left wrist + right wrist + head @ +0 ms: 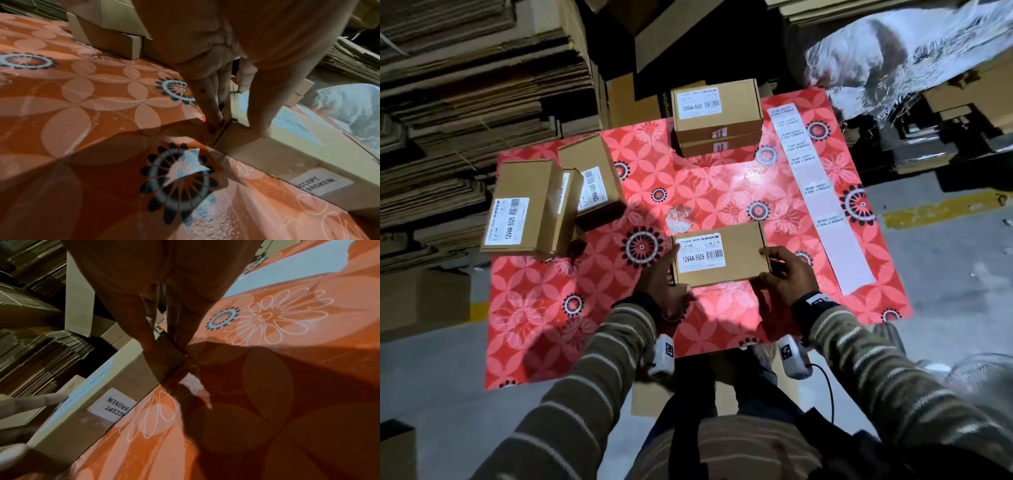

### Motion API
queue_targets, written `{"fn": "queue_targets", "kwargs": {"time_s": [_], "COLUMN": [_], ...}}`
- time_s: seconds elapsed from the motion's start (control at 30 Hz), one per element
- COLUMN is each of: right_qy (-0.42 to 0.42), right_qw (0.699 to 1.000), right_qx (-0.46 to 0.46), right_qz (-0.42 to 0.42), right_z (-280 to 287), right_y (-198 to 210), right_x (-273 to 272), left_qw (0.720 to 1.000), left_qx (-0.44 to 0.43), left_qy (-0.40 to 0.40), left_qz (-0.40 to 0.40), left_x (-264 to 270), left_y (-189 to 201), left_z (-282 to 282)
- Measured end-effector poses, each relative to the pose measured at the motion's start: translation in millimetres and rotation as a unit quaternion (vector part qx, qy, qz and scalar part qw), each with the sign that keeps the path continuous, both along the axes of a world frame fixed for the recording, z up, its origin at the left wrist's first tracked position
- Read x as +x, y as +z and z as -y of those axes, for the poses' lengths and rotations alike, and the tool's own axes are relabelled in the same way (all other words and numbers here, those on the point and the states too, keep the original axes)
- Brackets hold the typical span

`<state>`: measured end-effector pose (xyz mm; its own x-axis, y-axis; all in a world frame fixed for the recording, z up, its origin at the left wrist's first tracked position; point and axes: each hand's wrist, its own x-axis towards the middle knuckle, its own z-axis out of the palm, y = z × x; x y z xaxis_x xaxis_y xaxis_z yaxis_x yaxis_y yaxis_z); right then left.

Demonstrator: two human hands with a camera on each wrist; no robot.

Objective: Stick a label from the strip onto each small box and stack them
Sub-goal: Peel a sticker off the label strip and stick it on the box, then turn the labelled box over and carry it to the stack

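A small brown box (736, 255) with a white 12V4A-5525 label lies on the red floral cloth (571, 335) near the front. A "do not accept if broken" seal label (320, 181) (112, 404) is stuck on the box's near side. My left hand (671, 274) grips its left end, thumb on the top edge, fingers (211, 100) down the side. My right hand (770, 267) grips the right end the same way. A stack of two sealed boxes (717, 116) stands at the back. The white label strip (822, 205) lies along the right.
Three more boxes (524, 205) lean together at the cloth's left edge. Piles of flat cardboard (465, 85) rise at the left and back. Crumpled plastic wrap (893, 51) sits at the back right. A worn white patch (679, 217) marks the cloth beyond the held box.
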<state>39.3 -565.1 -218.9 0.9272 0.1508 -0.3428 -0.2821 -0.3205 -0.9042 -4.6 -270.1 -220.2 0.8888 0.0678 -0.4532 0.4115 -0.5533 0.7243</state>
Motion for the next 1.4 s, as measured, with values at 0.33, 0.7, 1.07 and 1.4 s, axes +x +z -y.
{"fn": "queue_targets", "kwargs": {"time_s": [0.33,0.7,1.07,1.4], "right_qy": [0.029,0.131,0.119,0.125], "right_qw": [0.987,0.951,0.949,0.95], "right_qx": [-0.127,-0.251,-0.254,-0.246], "right_qz": [0.09,0.128,0.144,0.148], "right_z": [-10,-23,-23,-20], "right_y": [-7,-17,-16,-22], "right_x": [13,23,21,22], "left_qw": [0.995,0.994,0.995,0.994], "left_qx": [0.058,0.09,0.087,0.093], "left_qy": [0.006,0.011,0.02,0.012], "left_qz": [0.08,0.055,0.054,0.056], "left_x": [4,11,11,9], "left_y": [2,-1,-5,-7], "left_z": [8,25,20,18]}}
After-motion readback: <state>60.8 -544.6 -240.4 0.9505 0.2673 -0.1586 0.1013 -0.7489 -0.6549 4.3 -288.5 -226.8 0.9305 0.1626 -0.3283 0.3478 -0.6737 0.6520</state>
